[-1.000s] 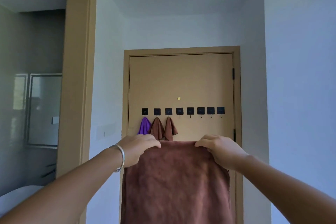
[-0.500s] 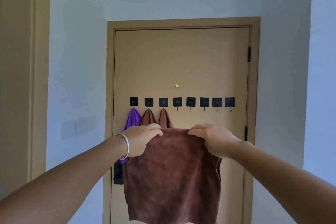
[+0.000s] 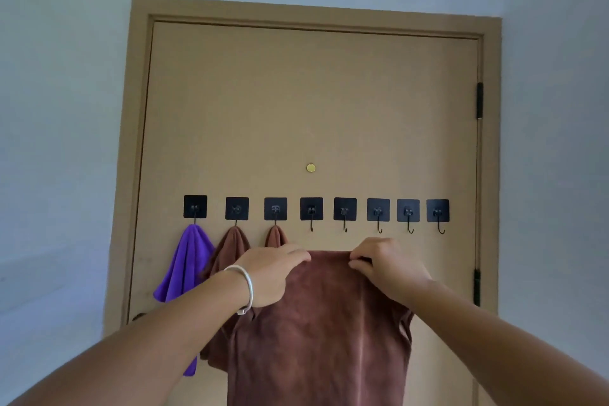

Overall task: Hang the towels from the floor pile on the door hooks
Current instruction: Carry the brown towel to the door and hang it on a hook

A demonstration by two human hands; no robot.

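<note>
Your left hand [image 3: 268, 273] and right hand [image 3: 387, 265] pinch the brown towel [image 3: 324, 333] by its top edge (bottom cut off) below the door [image 3: 313, 102] hooks [image 3: 311, 212].

A plain brown towel [image 3: 326, 323] is filling the lower centre. At left a purple towel [image 3: 184, 267] is showing beside two brown towels [image 3: 230, 250]. Black square hooks [image 3: 311, 209] are lining the tan door [image 3: 313, 102], with pale blue-grey walls [image 3: 59, 109] surrounding.

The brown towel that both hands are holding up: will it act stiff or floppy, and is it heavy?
Probably floppy: the brown towel hangs in soft folds below the left hand and right hand. It seems light, since a pinch at the top edge carries it. It looks plush, so unlikely to slip.
</note>
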